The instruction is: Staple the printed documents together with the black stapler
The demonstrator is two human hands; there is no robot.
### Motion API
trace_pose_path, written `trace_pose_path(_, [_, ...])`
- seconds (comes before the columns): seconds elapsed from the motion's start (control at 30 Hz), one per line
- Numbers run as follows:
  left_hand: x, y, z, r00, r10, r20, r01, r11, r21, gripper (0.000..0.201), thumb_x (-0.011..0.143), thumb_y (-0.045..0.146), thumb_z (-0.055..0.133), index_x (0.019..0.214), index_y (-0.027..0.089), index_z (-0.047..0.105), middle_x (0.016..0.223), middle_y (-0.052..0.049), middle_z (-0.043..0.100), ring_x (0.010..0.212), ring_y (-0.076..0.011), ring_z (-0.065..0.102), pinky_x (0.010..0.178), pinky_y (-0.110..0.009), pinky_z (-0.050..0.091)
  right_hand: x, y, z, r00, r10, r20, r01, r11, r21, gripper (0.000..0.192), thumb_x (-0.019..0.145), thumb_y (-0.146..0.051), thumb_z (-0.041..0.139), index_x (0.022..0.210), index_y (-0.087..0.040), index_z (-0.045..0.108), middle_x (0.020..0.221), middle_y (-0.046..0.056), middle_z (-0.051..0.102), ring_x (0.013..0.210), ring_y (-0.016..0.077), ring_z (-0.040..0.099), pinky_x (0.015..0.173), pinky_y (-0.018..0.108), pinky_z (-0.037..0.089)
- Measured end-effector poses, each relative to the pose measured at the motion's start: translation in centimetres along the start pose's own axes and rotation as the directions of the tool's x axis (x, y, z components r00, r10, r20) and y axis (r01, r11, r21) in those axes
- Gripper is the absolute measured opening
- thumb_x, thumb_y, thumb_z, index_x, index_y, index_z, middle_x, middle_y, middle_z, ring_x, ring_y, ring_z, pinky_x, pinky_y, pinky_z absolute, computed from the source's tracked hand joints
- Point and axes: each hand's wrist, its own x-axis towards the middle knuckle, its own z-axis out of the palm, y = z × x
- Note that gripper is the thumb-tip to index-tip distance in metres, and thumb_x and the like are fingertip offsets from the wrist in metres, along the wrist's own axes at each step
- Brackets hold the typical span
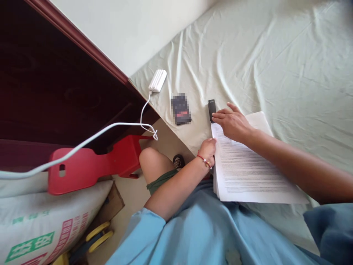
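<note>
A thick stack of printed sheets (245, 171) lies at the front edge of the cloth-covered surface. My left hand (208, 150) is closed around the left edge of the stack, gripping it near the top corner. A black stapler (211, 109) sits at that corner, its near end meeting the paper. My right hand (233, 123) reaches across the sheets, palm down, with fingertips touching the near end of the stapler. One of its fingers is spread apart from the others. The right thumb is mostly hidden.
Left of the stapler lies a dark pixelated item (181, 109). Behind it is a white power strip (158, 81), whose cable (82, 147) runs across to the left. A red plastic chair (93, 165), a printed sack (46, 224) and a yellow-wheeled object (99, 235) stand below.
</note>
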Motion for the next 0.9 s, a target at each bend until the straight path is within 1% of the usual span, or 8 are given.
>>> trace_pose_path(0.2, [-0.1,-0.4,0.2,0.997,0.071,0.007,-0.071,0.997,0.040,0.018,0.086,0.010,0.064,0.070,0.017,0.065,0.070,-0.007,0.075,0.090,-0.0254,0.079,0.093,-0.036,0.059,-0.1,0.4,-0.4,0.995,0.050,-0.085,-0.039,0.991,0.125,0.044,0.100,-0.014,0.047,0.131,-0.023,0.077,0.145,0.006,0.072,0.135,0.0297,0.063,0.123,0.056,0.038])
trace_pose_path(0.3, [-0.5,-0.9,-0.4,0.995,0.101,0.016,-0.102,0.992,0.069,0.019,0.088,0.016,0.068,0.069,0.017,0.064,0.071,-0.008,0.075,0.088,-0.0258,0.078,0.090,-0.036,0.059,-2.0,1.4,-0.9,0.966,0.183,-0.182,-0.143,0.967,0.212,0.044,0.104,-0.028,0.047,0.140,-0.023,0.071,0.154,0.010,0.065,0.142,0.0348,0.057,0.117,0.058,0.044])
trace_pose_path(0.43, [-1.2,-2.3,-2.1,0.966,0.247,0.071,-0.256,0.949,0.181,0.025,0.092,0.030,0.074,0.072,0.017,0.065,0.072,-0.005,0.073,0.086,-0.0224,0.073,0.086,-0.031,0.056,-7.2,2.9,-1.0,0.821,0.520,-0.235,-0.459,0.847,0.268,0.055,0.101,-0.040,0.051,0.152,-0.021,0.059,0.159,0.016,0.058,0.147,0.0378,0.053,0.121,0.059,0.042])
trace_pose_path(0.53, [-1.8,-3.2,-3.4,0.921,0.373,0.111,-0.389,0.893,0.224,0.030,0.093,0.037,0.077,0.073,0.019,0.064,0.075,-0.002,0.071,0.087,-0.0191,0.069,0.087,-0.027,0.052,-11.4,2.7,-0.3,0.658,0.736,-0.157,-0.665,0.667,0.337,0.064,0.095,-0.045,0.056,0.154,-0.017,0.055,0.154,0.021,0.060,0.144,0.0404,0.055,0.119,0.059,0.045])
trace_pose_path(0.63, [-2.4,-3.3,-4.0,0.886,0.434,0.162,-0.462,0.856,0.231,0.028,0.093,0.042,0.078,0.078,0.020,0.068,0.082,-0.003,0.073,0.089,-0.0186,0.068,0.088,-0.026,0.051,-14.7,1.3,0.4,0.555,0.831,-0.041,-0.734,0.513,0.446,0.069,0.093,-0.049,0.059,0.155,-0.019,0.052,0.140,0.021,0.071,0.125,0.0382,0.069,0.110,0.054,0.053])
trace_pose_path(0.73, [-3.0,-2.6,-4.0,0.847,0.466,0.255,-0.517,0.834,0.191,0.025,0.095,0.044,0.075,0.088,0.020,0.073,0.095,-0.005,0.078,0.096,-0.0199,0.070,0.091,-0.026,0.052,-16.7,-0.1,0.8,0.498,0.866,0.049,-0.692,0.363,0.623,0.062,0.092,-0.056,0.062,0.147,-0.029,0.059,0.110,0.012,0.080,0.098,0.0362,0.076,0.091,0.054,0.061])
trace_pose_path(0.83, [-3.2,-1.6,-3.3,0.833,0.469,0.292,-0.513,0.853,0.093,0.025,0.094,0.045,0.076,0.095,0.020,0.076,0.100,-0.007,0.079,0.103,-0.0227,0.072,0.096,-0.030,0.053,-17.7,-0.6,1.5,0.555,0.823,0.124,-0.460,0.180,0.870,0.045,0.092,-0.063,0.065,0.125,-0.033,0.071,0.106,0.010,0.081,0.090,0.0341,0.078,0.079,0.049,0.064])
trace_pose_path(0.9, [-3.0,-1.1,-2.9,0.849,0.454,0.270,-0.480,0.876,0.038,0.024,0.093,0.043,0.078,0.097,0.019,0.076,0.100,-0.007,0.080,0.108,-0.0242,0.072,0.100,-0.032,0.053,-18.1,-0.6,2.2,0.582,0.797,0.160,-0.380,0.092,0.921,0.040,0.090,-0.066,0.068,0.112,-0.033,0.075,0.103,0.009,0.081,0.085,0.0336,0.079,0.073,0.047,0.065])
